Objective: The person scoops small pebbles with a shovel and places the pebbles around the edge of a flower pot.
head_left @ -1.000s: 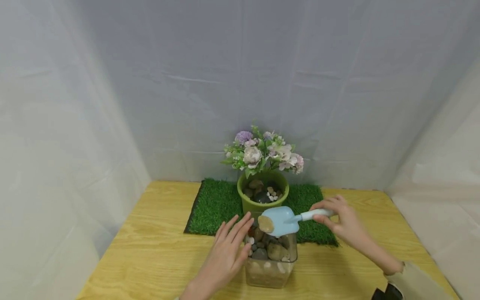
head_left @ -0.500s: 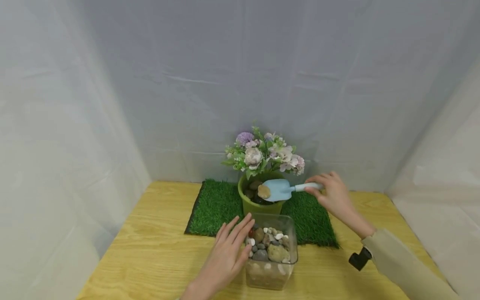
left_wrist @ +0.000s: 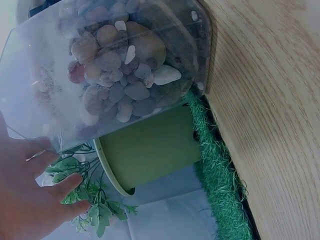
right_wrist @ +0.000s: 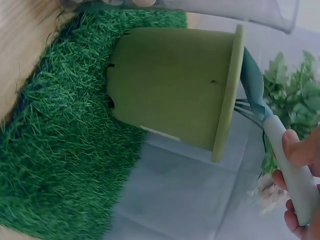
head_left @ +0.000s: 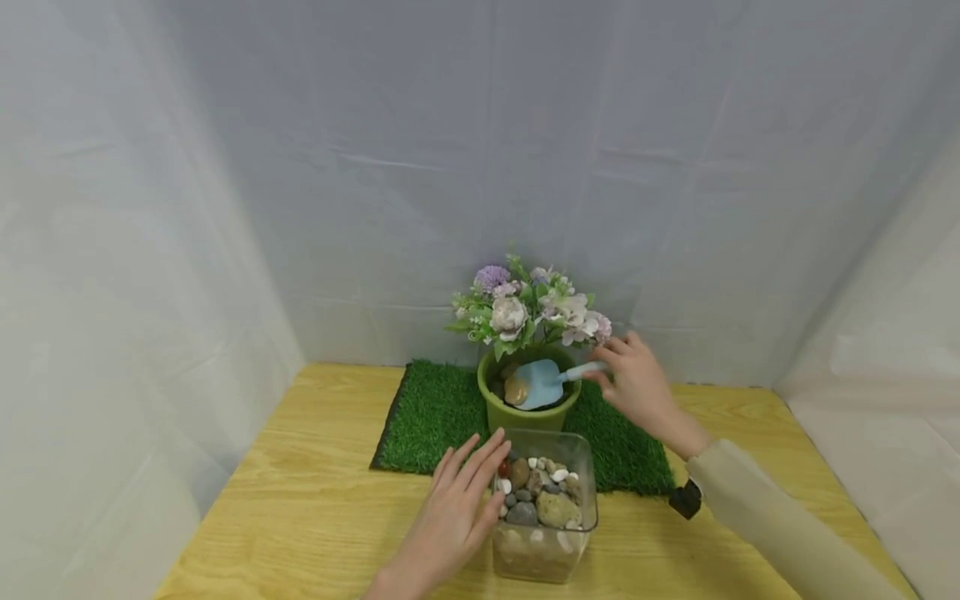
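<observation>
My right hand [head_left: 633, 379] grips the white handle of a small blue trowel [head_left: 542, 383], thumb and fingers round it in the right wrist view. The trowel's blade tilts down inside the rim of a green flowerpot [head_left: 525, 419], with a tan stone [head_left: 516, 390] at its tip. Pink, white and purple flowers [head_left: 510, 317] rise from the pot. My left hand [head_left: 453, 508] rests with straight, spread fingers against the left side of a clear square container [head_left: 588, 500]. Inside the container lie stones and pebbles [left_wrist: 110, 60] of several colours.
The pot stands on a green artificial grass mat [head_left: 442, 417], laid across the back of a wooden table [head_left: 300, 483]. Pale sheeting [head_left: 375, 208] hangs behind and on both sides. The clear container stands in front of the mat.
My right hand has carried the trowel and tan stone from above the clear container back to the pot, then lowered the blade into its mouth. The left hand has stayed at the container.
</observation>
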A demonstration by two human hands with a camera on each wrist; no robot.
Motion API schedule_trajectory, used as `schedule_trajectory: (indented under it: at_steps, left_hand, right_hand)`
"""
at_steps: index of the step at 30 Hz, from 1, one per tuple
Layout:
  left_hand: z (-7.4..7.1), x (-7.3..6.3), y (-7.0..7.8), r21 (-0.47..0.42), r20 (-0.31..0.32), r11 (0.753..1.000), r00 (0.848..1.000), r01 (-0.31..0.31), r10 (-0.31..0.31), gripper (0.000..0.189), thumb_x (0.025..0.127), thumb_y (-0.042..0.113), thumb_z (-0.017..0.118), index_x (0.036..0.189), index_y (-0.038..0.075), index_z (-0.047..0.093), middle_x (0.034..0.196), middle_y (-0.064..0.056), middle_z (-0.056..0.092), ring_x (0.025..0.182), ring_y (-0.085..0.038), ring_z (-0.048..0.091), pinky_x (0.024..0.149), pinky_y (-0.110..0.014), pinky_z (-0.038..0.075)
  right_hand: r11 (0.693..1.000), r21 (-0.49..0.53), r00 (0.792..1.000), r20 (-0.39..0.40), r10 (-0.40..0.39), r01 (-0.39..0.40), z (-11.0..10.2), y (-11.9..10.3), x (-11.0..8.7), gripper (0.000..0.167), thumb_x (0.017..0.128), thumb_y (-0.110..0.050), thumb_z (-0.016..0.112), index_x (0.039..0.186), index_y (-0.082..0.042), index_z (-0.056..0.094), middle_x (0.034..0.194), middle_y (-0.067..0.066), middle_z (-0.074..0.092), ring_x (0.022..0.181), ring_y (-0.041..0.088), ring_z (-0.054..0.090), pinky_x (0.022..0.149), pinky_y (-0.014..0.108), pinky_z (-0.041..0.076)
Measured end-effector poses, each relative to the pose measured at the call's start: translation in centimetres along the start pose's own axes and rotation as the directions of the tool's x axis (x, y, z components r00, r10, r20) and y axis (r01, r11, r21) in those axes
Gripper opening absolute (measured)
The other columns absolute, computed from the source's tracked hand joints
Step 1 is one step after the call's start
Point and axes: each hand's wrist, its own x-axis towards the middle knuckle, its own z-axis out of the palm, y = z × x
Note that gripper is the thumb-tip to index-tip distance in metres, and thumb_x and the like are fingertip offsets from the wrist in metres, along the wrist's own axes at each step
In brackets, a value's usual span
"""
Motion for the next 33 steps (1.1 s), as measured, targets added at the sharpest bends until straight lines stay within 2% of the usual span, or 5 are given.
schedule_trajectory:
  at_steps: [4, 8, 18, 28, 33]
  left_hand:
    - [0.0, 0.0, 0.0, -0.002, -0.002, 1.0, 1.0, -0.009, 0.009, 0.052, 0.107, 0.026, 0.051, 0.157, 0.019, 0.04, 0.166, 0.006, 0.028, 0.149, -0.032, 0.032, 0.116, -0.066, 0.026]
    - [0.0, 0.0, 0.0, -0.004, 0.003, 1.0, 1.0, -0.011, 0.011, 0.053, 0.107, 0.026, 0.05, 0.158, 0.019, 0.039, 0.167, 0.006, 0.027, 0.149, -0.033, 0.032, 0.116, -0.066, 0.026]
    - [0.0, 0.1, 0.1, 0.0, -0.013, 1.0, 1.0, -0.015, 0.015, 0.052, 0.106, 0.026, 0.051, 0.157, 0.018, 0.04, 0.166, 0.005, 0.029, 0.149, -0.032, 0.032, 0.116, -0.066, 0.027]
    - [0.1, 0.0, 0.1, -0.017, 0.001, 1.0, 1.0, -0.007, 0.007, 0.053, 0.107, 0.026, 0.05, 0.158, 0.019, 0.038, 0.167, 0.008, 0.025, 0.15, -0.032, 0.031, 0.117, -0.065, 0.025]
    - [0.1, 0.0, 0.0, -0.01, 0.0, 1.0, 1.0, -0.003, 0.003, 0.053, 0.107, 0.026, 0.05, 0.158, 0.018, 0.038, 0.167, 0.007, 0.025, 0.151, -0.029, 0.029, 0.117, -0.065, 0.024]
  right_hand:
    - [0.989, -0.096, 0.993, -0.03, -0.116, 0.113, 0.1, -0.5, 0.3, 0.015, 0.087, -0.018, 0.081, 0.092, -0.006, 0.074, 0.083, 0.007, 0.058, 0.077, 0.025, 0.04, 0.067, 0.036, 0.029]
    - [0.981, -0.139, 0.986, -0.071, -0.149, 0.138, -0.2, -0.6, 0.4, 0.014, 0.087, -0.018, 0.081, 0.091, -0.006, 0.073, 0.082, 0.007, 0.056, 0.08, 0.027, 0.042, 0.068, 0.037, 0.029]
    - [0.988, -0.131, 0.989, -0.114, -0.096, 0.081, -1.8, 0.1, -0.1, 0.017, 0.085, -0.017, 0.082, 0.096, -0.005, 0.076, 0.086, 0.01, 0.063, 0.083, 0.03, 0.049, 0.068, 0.04, 0.037]
    - [1.0, -0.015, 0.989, -0.15, -0.013, 0.01, -5.1, 1.0, -2.5, 0.019, 0.079, -0.01, 0.085, 0.093, -0.001, 0.075, 0.083, 0.012, 0.067, 0.074, 0.027, 0.046, 0.068, 0.039, 0.037]
    - [1.0, -0.017, 0.985, -0.171, -0.028, 0.026, -7.0, 1.2, -3.6, 0.021, 0.075, -0.008, 0.087, 0.092, -0.002, 0.075, 0.083, 0.012, 0.067, 0.077, 0.027, 0.047, 0.067, 0.04, 0.039]
